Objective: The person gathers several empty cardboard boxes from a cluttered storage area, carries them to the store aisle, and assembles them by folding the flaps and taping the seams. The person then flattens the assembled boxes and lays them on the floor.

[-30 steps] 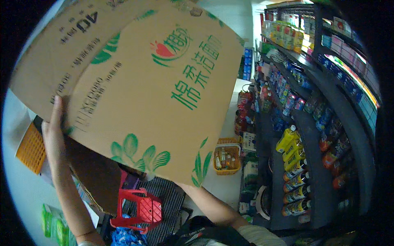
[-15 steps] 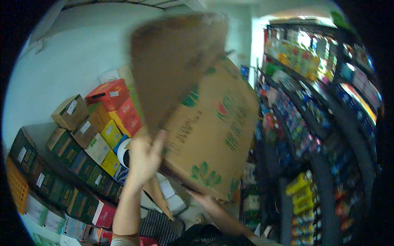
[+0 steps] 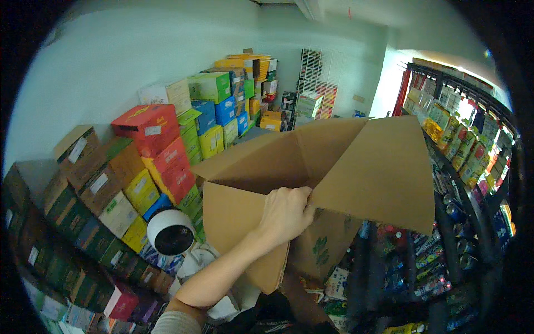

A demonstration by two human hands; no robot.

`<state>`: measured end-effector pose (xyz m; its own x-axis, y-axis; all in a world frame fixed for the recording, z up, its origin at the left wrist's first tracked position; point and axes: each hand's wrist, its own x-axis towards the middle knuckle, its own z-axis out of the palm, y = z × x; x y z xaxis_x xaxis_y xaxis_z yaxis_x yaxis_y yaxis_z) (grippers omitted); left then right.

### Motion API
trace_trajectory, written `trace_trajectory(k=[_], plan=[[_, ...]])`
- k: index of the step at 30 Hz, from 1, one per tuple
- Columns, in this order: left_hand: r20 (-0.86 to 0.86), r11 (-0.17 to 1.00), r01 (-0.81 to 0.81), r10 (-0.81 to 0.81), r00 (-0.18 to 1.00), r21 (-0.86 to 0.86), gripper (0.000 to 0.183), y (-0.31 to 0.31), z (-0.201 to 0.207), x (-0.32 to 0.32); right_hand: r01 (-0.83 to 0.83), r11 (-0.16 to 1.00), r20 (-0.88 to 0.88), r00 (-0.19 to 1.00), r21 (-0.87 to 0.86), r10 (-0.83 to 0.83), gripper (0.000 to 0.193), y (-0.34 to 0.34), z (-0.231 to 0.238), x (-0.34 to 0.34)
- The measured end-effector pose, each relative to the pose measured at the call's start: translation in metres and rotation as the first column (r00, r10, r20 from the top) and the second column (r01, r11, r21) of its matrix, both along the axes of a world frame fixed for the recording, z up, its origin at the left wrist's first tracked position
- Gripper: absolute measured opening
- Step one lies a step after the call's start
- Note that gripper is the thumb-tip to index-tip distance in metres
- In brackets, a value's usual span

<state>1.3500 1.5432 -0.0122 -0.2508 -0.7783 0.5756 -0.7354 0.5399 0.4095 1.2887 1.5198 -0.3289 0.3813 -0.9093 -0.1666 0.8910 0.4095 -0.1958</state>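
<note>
A large brown cardboard box (image 3: 334, 158) with its top flaps spread open is held up in front of me. My left hand (image 3: 286, 214) is closed over the near rim, where two flaps meet, with its fingers wrapped over the edge. One wide flap (image 3: 384, 167) sticks out to the right, while another hangs below my left wrist. Inside, the part of the box that shows is dark and bare. A green leaf print marks the side under the right flap. Beneath the box my right forearm (image 3: 303, 298) shows dimly; the right hand itself is hidden.
Stacked cartons line the left wall, including red boxes (image 3: 147, 131) and green boxes (image 3: 208, 86). A round white device with a dark face (image 3: 172, 234) stands beside them. Shelves with bottles (image 3: 459, 139) and cans (image 3: 461, 245) run along the right. A white wire rack (image 3: 320, 72) stands at the back.
The box has come down and turned, so its open top now shows instead of its printed side. My left hand has moved right along with it. My view has also shifted.
</note>
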Motion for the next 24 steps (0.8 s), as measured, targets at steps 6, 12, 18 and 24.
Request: trace_trajectory(k=[6, 12, 18, 24], plan=[[-0.015, 0.996, 0.068, -0.069, 0.997, -0.063, 0.014, -0.163, -0.008, -0.006, 0.085, 0.996, -0.007, 0.996, -0.003, -0.085, 0.061, -0.14, -0.018, -0.007], [-0.098, 0.978, 0.095, -0.078, 0.992, 0.185, 0.027, -0.363, 0.019, -0.007, 0.275, 0.959, -0.021, 0.961, -0.062, -0.277, 0.061, -0.319, -0.004, -0.064], [-0.528, 0.97, 0.037, 0.098, 0.844, 0.239, 0.061, -0.517, 0.031, -0.027, 0.47, 0.76, -0.342, 0.696, -0.449, -0.632, 0.061, -0.457, 0.028, -0.135], [-0.698, 0.961, 0.246, -0.09, 0.71, 0.126, 0.058, -0.653, 0.025, -0.076, 0.448, 0.889, 0.0, 0.893, -0.098, -0.45, 0.052, -0.57, 0.077, -0.245]])
